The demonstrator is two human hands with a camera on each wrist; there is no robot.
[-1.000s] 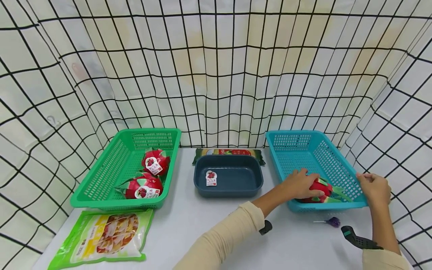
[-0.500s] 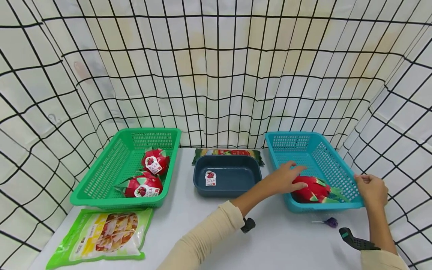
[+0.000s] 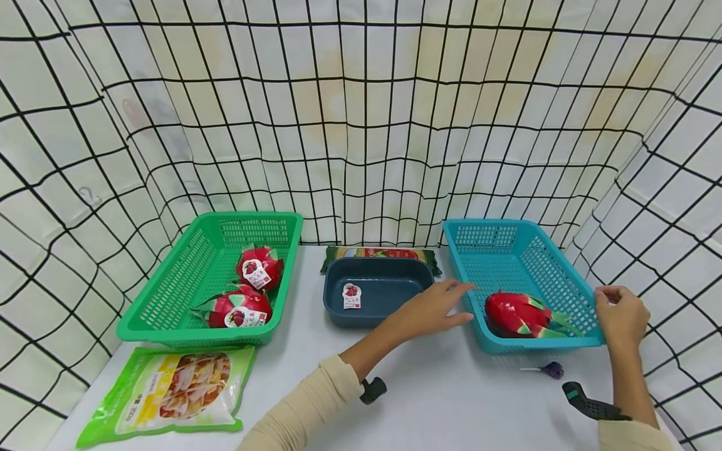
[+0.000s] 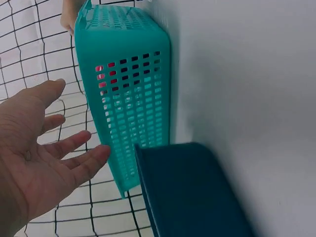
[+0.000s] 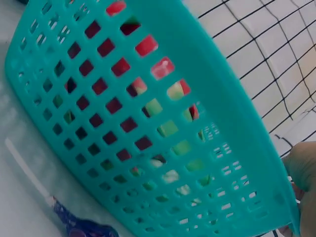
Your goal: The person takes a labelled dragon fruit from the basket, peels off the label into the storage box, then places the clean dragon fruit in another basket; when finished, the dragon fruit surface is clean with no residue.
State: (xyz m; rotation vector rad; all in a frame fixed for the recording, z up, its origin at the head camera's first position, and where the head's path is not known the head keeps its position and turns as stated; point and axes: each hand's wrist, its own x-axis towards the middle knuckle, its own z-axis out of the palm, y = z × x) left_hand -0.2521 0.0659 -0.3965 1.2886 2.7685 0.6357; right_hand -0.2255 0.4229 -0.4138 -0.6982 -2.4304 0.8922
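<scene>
My left hand (image 3: pixel 431 308) is open, fingers spread, between the dark blue tub (image 3: pixel 389 299) and the blue basket (image 3: pixel 496 344). In the left wrist view its palm (image 4: pixel 34 158) shows with nothing held, the fingers in front of the basket's perforated side (image 4: pixel 131 108). My right hand (image 3: pixel 623 316) pinches the basket's right rim near its front corner; the right wrist view shows part of that hand (image 5: pixel 302 173) at the rim. A red dragon fruit (image 3: pixel 516 314) with green leaf tips lies in the front of the blue basket.
On the left, a green basket (image 3: pixel 169 340) holds two labelled dragon fruits (image 3: pixel 259 266). A green-edged food bag (image 3: pixel 175 394) lies before it. Behind the tub, which bears a sticker (image 3: pixel 352 295), sits a long packet (image 3: pixel 383 253). A purple lollipop (image 3: pixel 553 369) lies before the blue basket.
My left hand has let go of the dragon fruit in the blue basket and drawn back left, out over the table beside the tub. The right hand has stayed at the basket rim.
</scene>
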